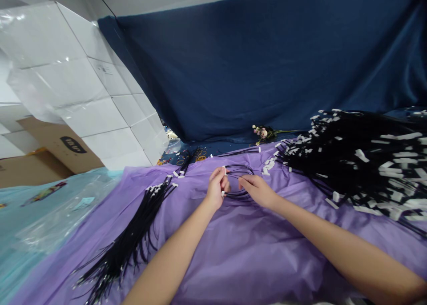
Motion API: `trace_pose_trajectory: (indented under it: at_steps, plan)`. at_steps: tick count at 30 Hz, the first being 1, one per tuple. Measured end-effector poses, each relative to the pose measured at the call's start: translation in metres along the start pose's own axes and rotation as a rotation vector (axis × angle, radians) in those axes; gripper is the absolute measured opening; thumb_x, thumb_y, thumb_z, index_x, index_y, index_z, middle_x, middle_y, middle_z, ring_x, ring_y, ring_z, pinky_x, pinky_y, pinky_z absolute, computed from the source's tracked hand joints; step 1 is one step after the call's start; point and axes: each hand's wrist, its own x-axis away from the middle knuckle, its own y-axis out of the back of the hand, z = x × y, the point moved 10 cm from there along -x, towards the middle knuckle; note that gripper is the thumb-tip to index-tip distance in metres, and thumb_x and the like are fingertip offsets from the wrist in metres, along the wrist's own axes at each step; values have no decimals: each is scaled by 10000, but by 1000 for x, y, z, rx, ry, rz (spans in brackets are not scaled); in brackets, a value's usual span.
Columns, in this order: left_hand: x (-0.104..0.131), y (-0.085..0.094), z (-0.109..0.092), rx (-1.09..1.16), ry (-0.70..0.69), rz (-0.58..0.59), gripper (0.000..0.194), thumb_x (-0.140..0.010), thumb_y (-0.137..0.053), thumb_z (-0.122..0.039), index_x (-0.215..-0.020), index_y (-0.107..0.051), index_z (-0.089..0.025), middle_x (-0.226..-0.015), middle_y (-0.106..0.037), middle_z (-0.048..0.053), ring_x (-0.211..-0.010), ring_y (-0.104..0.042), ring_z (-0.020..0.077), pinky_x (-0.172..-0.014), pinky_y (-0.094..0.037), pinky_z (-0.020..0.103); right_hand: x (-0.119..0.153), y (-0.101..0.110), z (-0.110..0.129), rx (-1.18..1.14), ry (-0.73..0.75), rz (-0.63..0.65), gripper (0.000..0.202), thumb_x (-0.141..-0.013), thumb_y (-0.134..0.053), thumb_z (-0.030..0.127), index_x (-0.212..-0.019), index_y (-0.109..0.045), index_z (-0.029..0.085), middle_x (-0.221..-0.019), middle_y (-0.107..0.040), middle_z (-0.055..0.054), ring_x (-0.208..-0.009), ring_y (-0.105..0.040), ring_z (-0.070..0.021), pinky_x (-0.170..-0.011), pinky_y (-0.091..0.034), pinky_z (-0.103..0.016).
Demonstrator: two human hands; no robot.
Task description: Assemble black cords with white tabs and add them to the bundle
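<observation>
Left hand [216, 186] closed on white connectors of a looped black cable bundle [240, 197], above the purple cloth [230, 247]; right hand [258, 190] at the loop's far side, fingers bent, grip unclear — best practice: keep connectors level, guide strands without kinking; cable pile [360, 154] at right, laid-out cables [133, 229] at left; beyond, blue drape [233, 65], stacked white boxes [106, 118].
</observation>
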Motion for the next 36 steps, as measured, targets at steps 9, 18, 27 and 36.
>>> trace_pose_trajectory:
  at_steps: [9,18,27,36]
  plan:
    - [0,1,2,-17,10,-6,299,-725,-638,-455,-783,-517,-188,-372,-288,-115,-260,-258,45,-332,-176,191,-2,-4,-6,-187,-84,29,328,-845,-398,369,-618,-529,172,-501,-351,39,-497,-341,-101,-498,-253,-227]
    - [0,0,3,6,32,9,295,-707,-646,-444,-764,-525,-182,-357,-296,-111,-250,-248,52,-324,-174,193,1,-16,-25,-413,-321,75,318,-761,-475,448,-591,-516,182,-384,-295,74,-324,-241,-68,-343,-164,-218]
    - [0,-1,5,9,49,39,274,-715,-640,-429,-753,-537,-178,-361,-291,-105,-256,-248,53,-329,-172,196,13,-24,-27,-578,-519,153,279,-714,-525,425,-594,-499,174,-388,-246,101,-305,-161,-35,-327,-119,-193]
    - [0,-3,3,-8,42,55,267,-700,-653,-418,-737,-539,-179,-356,-293,-105,-257,-251,52,-332,-188,195,22,-29,-29,-684,-628,228,252,-732,-527,397,-621,-471,178,-414,-211,111,-351,-122,-39,-358,-144,-194]
